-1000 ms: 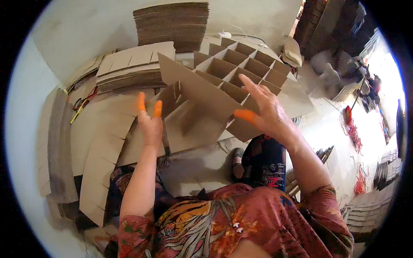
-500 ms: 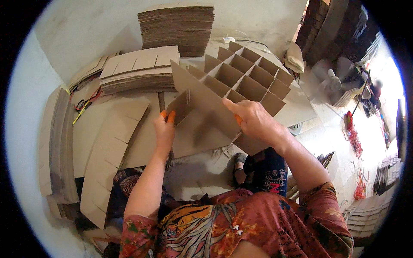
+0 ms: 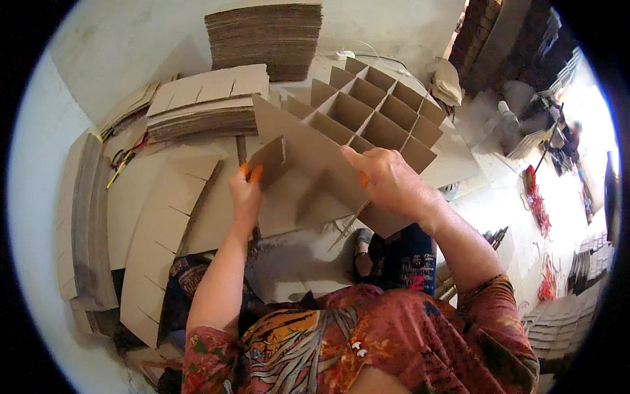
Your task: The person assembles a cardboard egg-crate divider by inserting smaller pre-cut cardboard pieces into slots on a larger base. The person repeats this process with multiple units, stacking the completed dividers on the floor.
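Note:
A cardboard divider grid of interlocked slotted strips stands tilted over the worktable, its square cells showing from above. My right hand grips the near strip of this grid, forefinger laid along its top edge. Lower left of it, my left hand pinches the end of a cardboard strip, which reaches behind or into the grid's near side; the exact join is hidden. Orange coverings show on the fingertips of both hands. Beside my left forearm lies a stack of slotted cardboard strips.
Against the wall stands a tall cardboard stack, with a slotted stack before it. Another stack lines the left wall. A yellow-and-red handled tool lies between stacks. Red strings hang at right.
The view has shifted slightly. My left hand has tipped its strip a little, and the grid has turned slightly in my right hand; both holds stay the same.

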Available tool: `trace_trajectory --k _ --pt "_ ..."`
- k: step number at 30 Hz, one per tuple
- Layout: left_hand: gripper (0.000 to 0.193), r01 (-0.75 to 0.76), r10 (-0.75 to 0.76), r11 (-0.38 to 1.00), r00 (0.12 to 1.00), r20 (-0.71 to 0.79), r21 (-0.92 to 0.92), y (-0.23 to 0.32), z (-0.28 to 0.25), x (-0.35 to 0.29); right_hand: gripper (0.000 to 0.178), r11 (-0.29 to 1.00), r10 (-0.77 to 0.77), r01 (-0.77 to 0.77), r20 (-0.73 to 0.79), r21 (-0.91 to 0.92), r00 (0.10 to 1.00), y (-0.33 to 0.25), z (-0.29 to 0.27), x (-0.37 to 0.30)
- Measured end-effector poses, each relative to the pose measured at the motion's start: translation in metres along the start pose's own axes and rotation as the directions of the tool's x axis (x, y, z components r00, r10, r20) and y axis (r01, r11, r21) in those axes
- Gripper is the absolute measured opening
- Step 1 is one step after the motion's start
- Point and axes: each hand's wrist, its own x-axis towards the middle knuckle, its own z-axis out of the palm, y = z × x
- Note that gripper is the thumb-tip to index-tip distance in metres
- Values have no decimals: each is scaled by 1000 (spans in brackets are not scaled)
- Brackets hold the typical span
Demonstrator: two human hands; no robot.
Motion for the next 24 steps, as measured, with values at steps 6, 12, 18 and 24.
trace_trajectory --k 6,12,18,24 --pt "24 -135 123 988 981 -148 -70 -10 4 1 40 1000 -5 5 -29 -16 1000 1 12 10" --pt "29 -658 697 695 716 -45 291 34 3 -19 52 997 71 -71 -6 -7 997 12 18 11" --pt "30 -217 190 975 919 346 43 58 7 -31 42 995 84 -80 69 -58 994 5 8 18" --pt "43 -350 290 933 870 398 86 33 12 -33 34 995 56 -52 45 -84 997 14 12 13"
